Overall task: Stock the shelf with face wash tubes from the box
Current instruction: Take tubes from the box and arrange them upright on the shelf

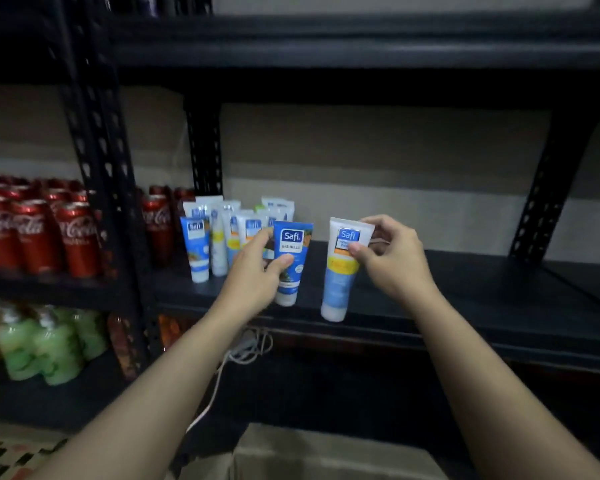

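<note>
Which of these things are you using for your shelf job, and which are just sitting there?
For the job: blue tube in the left hand, white tube in the right hand, standing tubes on the shelf, cardboard box below.
Just there: cola cans, green bottles, white cable.

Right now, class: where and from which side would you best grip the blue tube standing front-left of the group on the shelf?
Probably pinch the blue tube at its wide, flat top end, coming from the front and above. It stands cap-down, its face is clear, and white tubes crowd its right side.
</note>
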